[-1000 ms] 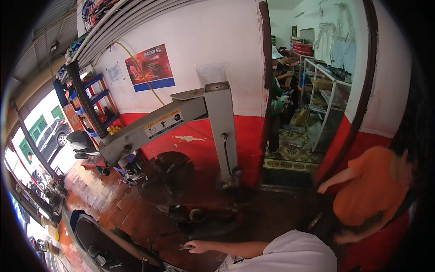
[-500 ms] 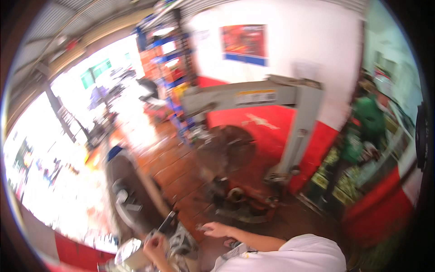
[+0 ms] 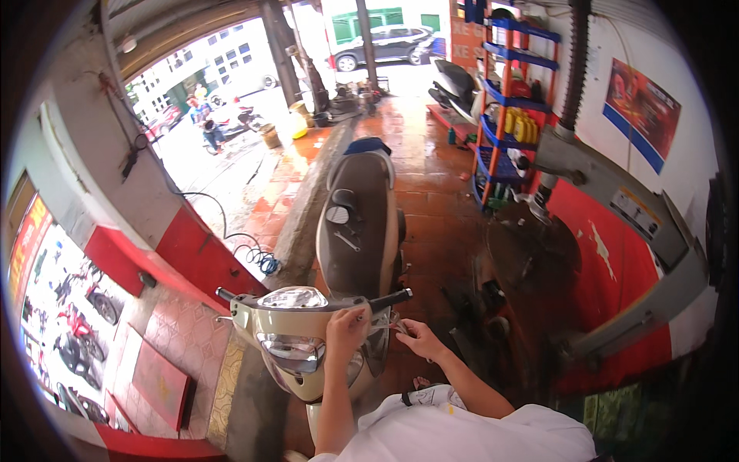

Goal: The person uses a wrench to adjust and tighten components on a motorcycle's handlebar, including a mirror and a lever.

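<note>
A beige scooter (image 3: 315, 323) stands in front of me with its handlebar toward me. My left hand (image 3: 348, 333) is bent over the headset, beside the inner end of the black right-side grip (image 3: 391, 299). Its fingers are curled, and whatever is in them is hidden. Just beyond it, my right hand (image 3: 419, 340) is closed near the lever, with a small shiny metal piece at the fingertips, too small to name. On the brown seat (image 3: 362, 262) lie a round mirror (image 3: 339, 213) and a metal wrench (image 3: 347, 241).
A blue-and-orange shelf rack (image 3: 504, 115) with yellow bottles stands at the far right. Nearer on the right is a grey tyre-changing machine (image 3: 616, 200). A coiled blue hose (image 3: 265, 263) lies left of the scooter, by a red-and-white pillar (image 3: 192, 239).
My view has swung left, so the scooter now sits mid-picture. My hands have come closer together at the handlebar; the right hand has moved in beside the lever.
</note>
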The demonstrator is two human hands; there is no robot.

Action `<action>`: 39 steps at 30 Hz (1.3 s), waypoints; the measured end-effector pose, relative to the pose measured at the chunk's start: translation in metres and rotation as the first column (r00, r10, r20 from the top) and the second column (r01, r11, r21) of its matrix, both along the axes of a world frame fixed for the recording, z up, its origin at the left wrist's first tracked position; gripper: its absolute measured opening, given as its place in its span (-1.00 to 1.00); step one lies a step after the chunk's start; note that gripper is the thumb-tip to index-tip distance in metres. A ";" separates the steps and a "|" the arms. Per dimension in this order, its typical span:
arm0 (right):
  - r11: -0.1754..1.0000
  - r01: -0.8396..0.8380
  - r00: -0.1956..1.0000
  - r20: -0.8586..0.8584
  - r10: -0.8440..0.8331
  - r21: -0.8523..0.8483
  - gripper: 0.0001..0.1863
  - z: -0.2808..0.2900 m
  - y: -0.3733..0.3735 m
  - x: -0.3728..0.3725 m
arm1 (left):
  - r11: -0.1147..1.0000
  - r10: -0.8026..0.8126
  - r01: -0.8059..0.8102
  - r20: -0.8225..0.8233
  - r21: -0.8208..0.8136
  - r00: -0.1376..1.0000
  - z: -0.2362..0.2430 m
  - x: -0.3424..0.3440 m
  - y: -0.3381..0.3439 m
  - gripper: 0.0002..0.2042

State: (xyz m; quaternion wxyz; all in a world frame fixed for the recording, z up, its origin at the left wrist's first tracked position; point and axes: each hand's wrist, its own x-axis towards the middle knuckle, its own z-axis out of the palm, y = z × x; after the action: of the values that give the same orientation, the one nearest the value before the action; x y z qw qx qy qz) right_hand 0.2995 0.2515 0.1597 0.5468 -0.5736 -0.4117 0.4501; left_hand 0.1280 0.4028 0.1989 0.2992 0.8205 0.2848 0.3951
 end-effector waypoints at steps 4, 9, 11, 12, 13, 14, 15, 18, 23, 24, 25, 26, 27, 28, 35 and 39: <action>0.996 -0.063 0.998 -0.005 0.063 0.058 -0.68 0.002 0.021 0.004 | 0.993 0.117 -0.116 0.019 -0.027 0.993 0.008 0.009 -0.012 -0.81; 0.990 -0.106 0.994 -0.006 0.107 0.098 -0.70 -0.013 0.040 0.015 | 0.977 0.192 -0.195 -0.051 -0.082 0.980 0.009 0.018 -0.015 -0.75; 0.990 -0.130 0.990 -0.045 0.133 0.062 -0.72 0.003 0.046 0.014 | 0.969 0.227 -0.232 -0.060 -0.090 0.972 0.009 0.018 -0.010 -0.76; 0.988 -0.151 0.987 -0.044 0.152 0.020 -0.72 0.003 0.043 0.013 | 0.958 0.257 -0.262 -0.051 -0.116 0.965 0.007 0.017 -0.014 -0.76; 0.987 -0.160 0.987 -0.035 0.160 -0.004 -0.73 0.006 0.041 0.017 | 0.952 0.277 -0.278 -0.033 -0.125 0.960 0.011 0.022 -0.017 -0.76; 0.984 -0.177 0.984 -0.030 0.176 -0.029 -0.73 0.006 0.042 0.018 | 0.943 0.303 -0.303 -0.018 -0.135 0.953 0.020 0.025 -0.018 -0.77; 0.983 -0.181 0.983 -0.039 0.181 -0.001 -0.73 0.006 0.046 0.021 | 0.936 0.319 -0.316 -0.005 -0.155 0.948 0.030 0.028 -0.017 -0.78; 0.976 -0.211 0.974 -0.074 0.214 0.052 -0.74 0.018 0.052 0.021 | 0.906 0.354 -0.334 0.034 -0.260 0.935 0.043 0.025 -0.016 -0.81; 0.961 -0.236 0.961 -0.112 0.252 0.144 -0.72 0.037 0.064 0.031 | 0.756 0.314 -0.033 0.318 -0.654 0.895 0.029 0.006 -0.020 -0.81; 0.957 -0.262 0.956 -0.102 0.275 0.127 -0.70 0.046 0.063 0.033 | 0.728 0.321 0.001 0.343 -0.685 0.883 0.021 -0.001 -0.024 -0.80; 0.958 -0.262 0.960 -0.069 0.271 0.116 -0.68 0.050 0.061 0.037 | 0.701 0.331 0.017 0.347 -0.713 0.877 0.017 -0.001 -0.028 -0.82; 0.955 -0.278 0.959 -0.034 0.283 0.101 -0.65 0.053 0.062 0.035 | 0.671 0.357 0.024 0.352 -0.741 0.865 0.011 -0.006 -0.035 -0.83; 0.952 -0.294 0.956 0.001 0.295 0.086 -0.63 0.055 0.061 0.032 | 0.640 0.382 0.034 0.357 -0.767 0.853 0.006 -0.009 -0.041 -0.84; 0.947 -0.301 0.953 0.000 0.303 0.117 -0.59 0.058 0.062 0.028 | 0.612 0.425 0.031 0.362 -0.790 0.830 0.011 -0.008 -0.049 -0.85; 0.923 -0.317 0.947 0.128 0.294 0.219 -0.65 0.075 0.066 -0.018 | 0.534 0.704 0.004 0.447 -0.845 0.552 0.017 -0.030 -0.090 -0.90; 0.930 -0.350 0.936 -0.006 0.353 0.115 -0.61 0.069 0.069 -0.036 | 0.460 0.759 0.422 0.593 -0.781 0.270 -0.004 -0.055 -0.098 -0.84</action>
State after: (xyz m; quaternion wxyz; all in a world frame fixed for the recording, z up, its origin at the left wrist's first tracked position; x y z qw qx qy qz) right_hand 0.2630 0.3201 0.2284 0.4944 -0.4530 -0.5250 0.5242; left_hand 0.0731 0.3046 0.1951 0.7108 0.0866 0.3100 0.6255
